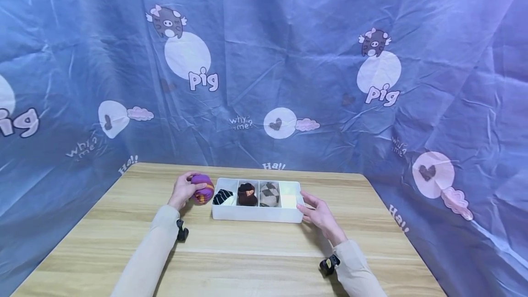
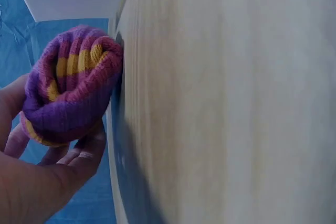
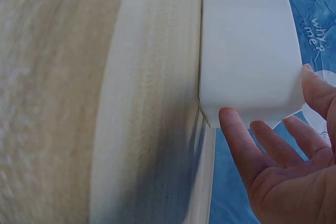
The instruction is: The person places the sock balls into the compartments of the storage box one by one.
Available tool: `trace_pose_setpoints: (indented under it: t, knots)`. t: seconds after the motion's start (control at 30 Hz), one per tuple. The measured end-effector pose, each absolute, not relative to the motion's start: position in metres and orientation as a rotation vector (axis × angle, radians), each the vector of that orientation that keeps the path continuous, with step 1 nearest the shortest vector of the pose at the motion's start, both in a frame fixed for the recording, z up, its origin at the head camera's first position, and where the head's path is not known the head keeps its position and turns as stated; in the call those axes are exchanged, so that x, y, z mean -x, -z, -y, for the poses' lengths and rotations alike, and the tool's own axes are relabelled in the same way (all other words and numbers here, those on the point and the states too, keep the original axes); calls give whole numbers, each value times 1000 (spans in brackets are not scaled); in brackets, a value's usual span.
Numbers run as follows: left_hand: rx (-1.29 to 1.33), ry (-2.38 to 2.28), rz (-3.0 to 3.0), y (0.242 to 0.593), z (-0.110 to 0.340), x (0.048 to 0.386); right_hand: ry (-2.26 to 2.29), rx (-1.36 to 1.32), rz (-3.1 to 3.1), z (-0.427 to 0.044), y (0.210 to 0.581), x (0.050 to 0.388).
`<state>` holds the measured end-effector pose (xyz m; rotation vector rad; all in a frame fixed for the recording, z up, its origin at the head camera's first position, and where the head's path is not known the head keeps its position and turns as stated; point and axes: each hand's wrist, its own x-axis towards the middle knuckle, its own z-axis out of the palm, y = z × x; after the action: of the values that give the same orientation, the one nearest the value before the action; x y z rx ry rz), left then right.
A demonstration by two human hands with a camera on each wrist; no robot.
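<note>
My left hand grips a rolled-up sock with purple, magenta and yellow stripes, beside the left end of a white divided box. The thumb and fingers curl round the bundle, close to the tabletop. My right hand holds the box's right end, thumb and fingers spread about its corner in the right wrist view. In the box, from left, lie a black sock with white stripes, a dark brown sock and a grey-and-beige checked sock. The rightmost compartment shows its bare floor.
A wooden table carries the box, which stands toward its far edge. Behind and along the sides hangs a blue printed curtain. Black wrist cameras are strapped to both forearms over light sleeves.
</note>
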<state>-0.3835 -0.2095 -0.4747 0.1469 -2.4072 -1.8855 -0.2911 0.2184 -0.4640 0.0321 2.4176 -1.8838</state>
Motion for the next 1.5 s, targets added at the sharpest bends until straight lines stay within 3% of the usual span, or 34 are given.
trace_pose_setpoints:
  t: [0.7,1.5]
  knots:
    - [53,1778,2231,435,196,386,1917,-30,-2407,-223,463,290]
    - [117,1978,2094,421,127,374,1920,-48,-2409,-219,467,294]
